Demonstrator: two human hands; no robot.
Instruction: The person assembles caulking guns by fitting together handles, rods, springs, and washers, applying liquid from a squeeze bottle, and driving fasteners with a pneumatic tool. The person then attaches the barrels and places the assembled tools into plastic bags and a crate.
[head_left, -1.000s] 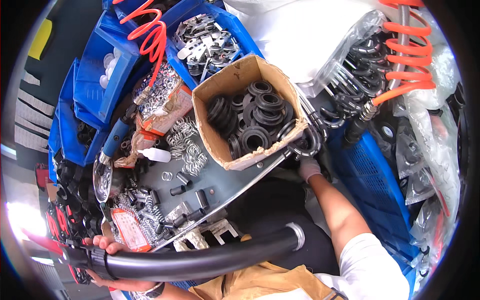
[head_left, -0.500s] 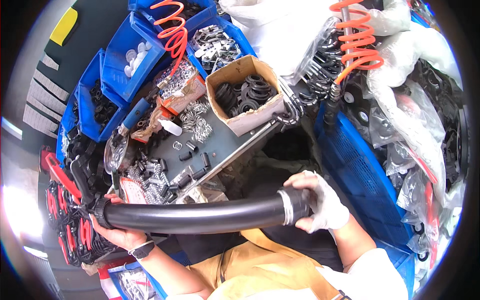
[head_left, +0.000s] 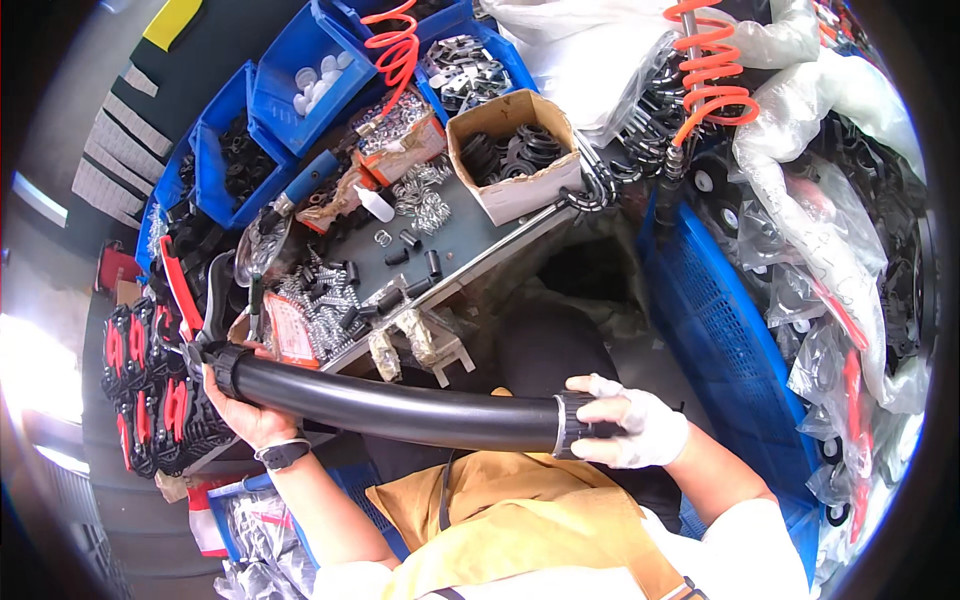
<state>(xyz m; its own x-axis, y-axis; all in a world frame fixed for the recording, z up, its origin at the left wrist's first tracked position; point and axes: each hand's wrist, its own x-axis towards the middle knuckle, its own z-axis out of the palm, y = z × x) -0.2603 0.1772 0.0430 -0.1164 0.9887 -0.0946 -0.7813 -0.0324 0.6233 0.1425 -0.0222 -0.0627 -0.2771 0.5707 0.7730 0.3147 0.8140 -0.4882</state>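
Note:
A long, curved black tube (head_left: 400, 405) crosses in front of me, its left end higher than its right. My left hand (head_left: 250, 412) holds it from below, by the ribbed black collar at that end. My right hand (head_left: 640, 428), in a white glove with bare fingertips, grips the ribbed collar (head_left: 574, 425) at the other end, beside a pale ring. Just beyond my left hand rise a red lever (head_left: 180, 285) and a black handle (head_left: 217, 295); I cannot tell whether they join the tube.
On the bench lie springs (head_left: 325, 300), short black sleeves (head_left: 433, 263) and a cardboard box (head_left: 520, 190) of black rings. Blue bins (head_left: 300, 85) stand behind. Red-black tools (head_left: 150, 385) crowd the left. At right are a blue crate (head_left: 720, 310) and orange coiled hoses (head_left: 712, 70).
The bench has shifted right and upward in view. The tube now slopes down more to the right, its left end raised. Fingers of my right hand have shifted on the right collar.

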